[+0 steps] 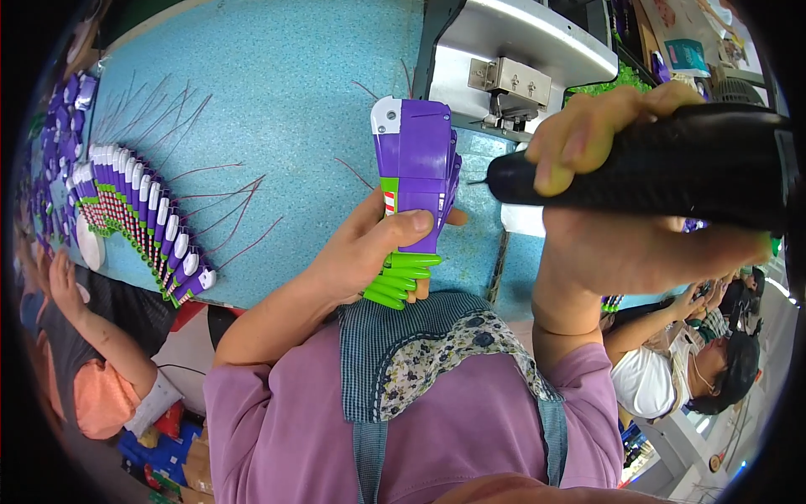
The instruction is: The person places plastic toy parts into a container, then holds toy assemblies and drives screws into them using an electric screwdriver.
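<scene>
My left hand [378, 244] is closed round a purple toy arm [426, 151] with a white rounded top and green fingers at its lower end. The thumb presses on the purple shell; screws show in the white part. To the right, my right hand [579, 151] grips a black electric screwdriver [663, 168]. Its thin bit points left, toward the toy, with a gap between them. Part of the right hand looks blurred, and the tool hides some of the fingers.
A curved row of similar purple, white and green parts [147, 218] with thin red wires lies at left on the blue tabletop [294, 92]. More purple parts [59, 143] are piled beyond. A grey metal fixture [512, 50] stands at the back. Co-workers sit on both sides.
</scene>
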Action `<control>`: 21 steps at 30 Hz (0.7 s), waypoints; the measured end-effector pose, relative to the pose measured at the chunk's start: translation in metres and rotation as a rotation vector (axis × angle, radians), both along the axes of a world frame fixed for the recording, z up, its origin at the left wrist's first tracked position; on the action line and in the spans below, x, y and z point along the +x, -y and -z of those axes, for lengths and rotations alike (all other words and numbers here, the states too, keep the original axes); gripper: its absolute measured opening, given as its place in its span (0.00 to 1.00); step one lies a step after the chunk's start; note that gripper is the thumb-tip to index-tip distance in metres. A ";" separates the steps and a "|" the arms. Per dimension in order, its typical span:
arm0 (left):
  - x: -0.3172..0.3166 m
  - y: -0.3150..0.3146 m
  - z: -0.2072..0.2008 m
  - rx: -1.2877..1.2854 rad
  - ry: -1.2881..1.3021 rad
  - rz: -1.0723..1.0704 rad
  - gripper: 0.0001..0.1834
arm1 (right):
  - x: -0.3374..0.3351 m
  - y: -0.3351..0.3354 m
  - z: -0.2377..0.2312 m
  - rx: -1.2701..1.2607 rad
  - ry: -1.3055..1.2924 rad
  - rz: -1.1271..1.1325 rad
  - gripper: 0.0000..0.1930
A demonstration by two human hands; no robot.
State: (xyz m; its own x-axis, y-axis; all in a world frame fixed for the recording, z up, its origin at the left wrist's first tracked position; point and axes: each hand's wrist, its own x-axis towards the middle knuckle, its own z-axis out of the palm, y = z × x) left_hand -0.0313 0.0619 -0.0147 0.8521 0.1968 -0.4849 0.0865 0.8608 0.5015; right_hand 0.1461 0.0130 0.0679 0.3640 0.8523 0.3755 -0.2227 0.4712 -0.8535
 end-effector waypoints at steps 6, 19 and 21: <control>0.001 -0.001 -0.001 -0.016 -0.014 0.008 0.26 | -0.012 0.002 0.021 -0.114 -0.137 0.096 0.51; -0.005 0.000 -0.001 0.010 -0.015 -0.013 0.28 | -0.016 -0.003 0.026 -0.088 -0.219 0.047 0.50; -0.008 -0.006 -0.005 0.022 -0.007 -0.013 0.26 | -0.012 -0.001 0.012 -0.029 -0.190 0.043 0.48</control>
State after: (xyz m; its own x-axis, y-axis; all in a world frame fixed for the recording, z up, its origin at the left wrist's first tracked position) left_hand -0.0394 0.0680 -0.0098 0.8461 0.2184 -0.4862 0.0792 0.8506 0.5199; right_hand 0.1338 0.0144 0.0556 0.4624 0.8439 0.2721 -0.3614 0.4596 -0.8113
